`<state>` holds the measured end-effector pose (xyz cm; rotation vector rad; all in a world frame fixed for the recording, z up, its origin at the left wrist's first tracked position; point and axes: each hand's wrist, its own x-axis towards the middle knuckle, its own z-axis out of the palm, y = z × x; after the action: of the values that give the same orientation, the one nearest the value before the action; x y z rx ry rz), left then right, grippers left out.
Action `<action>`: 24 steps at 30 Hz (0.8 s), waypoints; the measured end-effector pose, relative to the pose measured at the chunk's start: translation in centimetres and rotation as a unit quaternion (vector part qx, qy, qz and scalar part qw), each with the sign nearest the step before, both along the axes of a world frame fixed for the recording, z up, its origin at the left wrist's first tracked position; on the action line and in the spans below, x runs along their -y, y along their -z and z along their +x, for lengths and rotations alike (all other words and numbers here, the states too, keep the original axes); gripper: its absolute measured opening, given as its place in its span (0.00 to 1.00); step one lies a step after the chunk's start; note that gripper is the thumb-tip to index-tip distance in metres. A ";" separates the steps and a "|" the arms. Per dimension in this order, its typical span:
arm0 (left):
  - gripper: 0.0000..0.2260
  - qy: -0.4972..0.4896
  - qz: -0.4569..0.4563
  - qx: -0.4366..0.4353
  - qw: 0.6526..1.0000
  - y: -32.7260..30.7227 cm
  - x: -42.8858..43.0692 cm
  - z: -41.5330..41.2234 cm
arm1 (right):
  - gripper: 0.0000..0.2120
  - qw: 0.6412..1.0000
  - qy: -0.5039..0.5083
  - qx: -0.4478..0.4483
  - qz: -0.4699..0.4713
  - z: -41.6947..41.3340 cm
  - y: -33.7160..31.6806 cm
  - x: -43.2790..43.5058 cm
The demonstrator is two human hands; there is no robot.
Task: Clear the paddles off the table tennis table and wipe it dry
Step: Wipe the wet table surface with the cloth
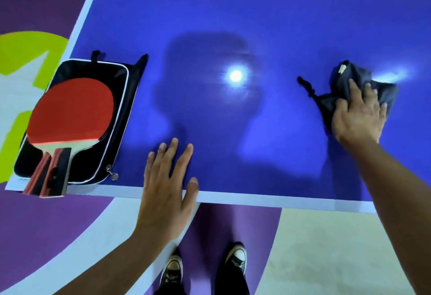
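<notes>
A red-faced paddle (72, 110) lies on an unzipped black paddle case (116, 108) at the near left corner of the blue table tennis table (256, 15). Its handle, with a second handle beside it, sticks out over the table's edge. My left hand (166, 187) rests flat, fingers spread, on the table's near edge, holding nothing. My right hand (360, 117) presses down on a crumpled dark cloth (345, 80) on the right part of the table. A dark cord trails from the cloth to the left.
The table's white near edge (256, 199) runs across in front of me. My two black-and-white shoes (236, 256) stand on a purple, white and lime painted floor (46, 224). A bright light reflection (236, 75) shines mid-table.
</notes>
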<state>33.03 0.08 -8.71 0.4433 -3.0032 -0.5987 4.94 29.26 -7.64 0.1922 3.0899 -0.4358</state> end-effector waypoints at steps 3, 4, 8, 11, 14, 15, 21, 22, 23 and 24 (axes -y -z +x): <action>0.28 0.059 -0.020 0.001 0.998 -0.7 1.7 3.0 | 0.29 0.998 -0.055 -0.010 0.010 2.5 0.2 7.9; 0.29 0.070 -0.031 0.002 0.997 -0.7 2.3 4.5 | 0.29 0.996 -0.083 -0.016 0.016 3.7 0.4 11.0; 0.29 0.063 -0.031 0.019 0.997 -0.3 4.9 11.2 | 0.30 0.981 -0.188 -0.030 0.027 9.3 0.8 22.5; 0.30 0.062 -0.018 0.031 0.997 -0.3 6.8 13.9 | 0.30 0.966 -0.256 -0.036 0.023 13.8 1.1 29.2; 0.30 0.059 -0.004 0.049 0.997 -0.7 7.3 14.1 | 0.30 0.955 -0.295 -0.031 -0.002 17.5 1.5 32.8; 0.30 0.053 -0.003 0.052 0.997 -1.0 7.1 14.0 | 0.30 0.955 -0.295 -0.022 -0.008 18.0 1.5 33.3; 0.29 0.036 -0.032 0.061 0.997 -1.7 5.1 12.5 | 0.28 0.947 -0.321 0.002 -0.017 17.5 0.8 31.6; 0.29 0.044 -0.037 0.061 0.997 -1.6 4.6 12.2 | 0.28 0.946 -0.322 0.000 -0.019 17.2 0.7 30.4; 0.29 0.050 -0.039 0.060 0.996 -1.4 3.8 12.0 | 0.29 0.950 -0.312 -0.005 -0.019 16.8 0.8 28.5; 0.29 0.045 -0.035 0.059 0.997 -1.1 3.2 11.9 | 0.29 0.956 -0.292 -0.014 -0.017 16.3 0.9 26.2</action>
<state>44.89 -3.14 -7.59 0.3520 -3.1596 -0.4885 21.20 3.02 -8.55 -0.7126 2.9529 -0.4559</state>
